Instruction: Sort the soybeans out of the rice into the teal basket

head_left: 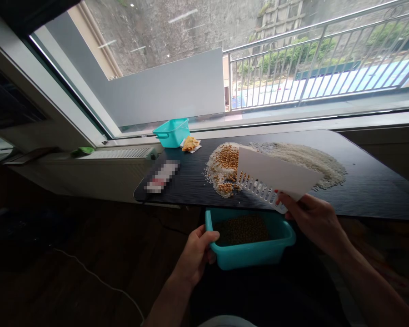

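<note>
From where I stand, the head view has the left hand (pixel 196 254) with its fingers pinching the left rim of a turquoise rectangular plastic tub (pixel 248 261), just below the near edge of the black wood-grained desk (pixel 191 179). The right hand's (pixel 313 215) fingers pinch the near side of a white, flat, slotted plastic sheet (pixel 276 168), slanting over the desk's middle towards that edge. I'd worry about spills: gripped at one end only, the tub could tip, and a badly lined-up push could drop golden-brown round beans (pixel 228 156) past its rim. A broad sweep might also drag along white rice-like grains (pixel 306 156), since both mix at the heap's left. The sheet looks stiff and plain, its long slots along the lower edge; whether it touches the desk, I can't tell.
</note>
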`<action>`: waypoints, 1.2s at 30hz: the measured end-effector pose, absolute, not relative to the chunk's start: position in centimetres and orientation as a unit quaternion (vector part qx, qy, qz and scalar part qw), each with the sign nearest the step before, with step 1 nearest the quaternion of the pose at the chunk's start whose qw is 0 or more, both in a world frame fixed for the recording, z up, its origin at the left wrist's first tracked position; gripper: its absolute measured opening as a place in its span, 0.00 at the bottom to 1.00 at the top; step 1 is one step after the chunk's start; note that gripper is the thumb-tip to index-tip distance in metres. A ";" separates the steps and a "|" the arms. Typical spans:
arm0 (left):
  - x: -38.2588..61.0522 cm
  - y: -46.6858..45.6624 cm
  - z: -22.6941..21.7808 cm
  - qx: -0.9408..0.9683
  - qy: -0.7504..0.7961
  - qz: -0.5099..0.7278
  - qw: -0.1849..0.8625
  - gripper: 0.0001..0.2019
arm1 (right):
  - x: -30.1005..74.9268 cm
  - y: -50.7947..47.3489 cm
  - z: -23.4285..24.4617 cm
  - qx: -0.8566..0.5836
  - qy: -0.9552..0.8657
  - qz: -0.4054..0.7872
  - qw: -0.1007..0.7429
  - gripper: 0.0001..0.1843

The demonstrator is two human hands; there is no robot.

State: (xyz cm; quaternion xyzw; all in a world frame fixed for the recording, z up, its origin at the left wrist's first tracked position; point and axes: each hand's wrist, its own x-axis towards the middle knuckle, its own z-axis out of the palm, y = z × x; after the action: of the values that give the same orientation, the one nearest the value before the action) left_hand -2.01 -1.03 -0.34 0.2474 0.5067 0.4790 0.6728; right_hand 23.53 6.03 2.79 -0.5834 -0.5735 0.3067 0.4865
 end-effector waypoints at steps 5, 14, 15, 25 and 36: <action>-2.0 -1.1 -0.3 0.249 0.507 0.478 0.673 0.17 | 23.6 5.8 3.7 -0.584 -0.582 0.308 0.474 0.20; -1.9 -1.0 -0.2 0.249 0.510 0.476 0.672 0.19 | 24.0 6.3 3.2 -0.575 -0.600 0.324 0.452 0.19; -1.9 -1.0 -0.1 0.249 0.512 0.476 0.670 0.19 | 24.1 6.0 3.3 -0.573 -0.597 0.329 0.454 0.19; -1.8 -1.0 0.0 0.250 0.514 0.479 0.666 0.19 | 24.4 5.0 4.6 -0.571 -0.564 0.356 0.478 0.22; -1.8 -1.0 0.0 0.254 0.514 0.481 0.664 0.18 | 24.2 4.9 4.6 -0.566 -0.552 0.393 0.470 0.22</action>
State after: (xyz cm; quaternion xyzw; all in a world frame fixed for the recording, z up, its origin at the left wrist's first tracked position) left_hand -1.77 -0.97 0.04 0.2542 0.5136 0.4807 0.6637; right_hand 24.22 4.85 4.62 -0.5659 -0.5518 0.3931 0.4699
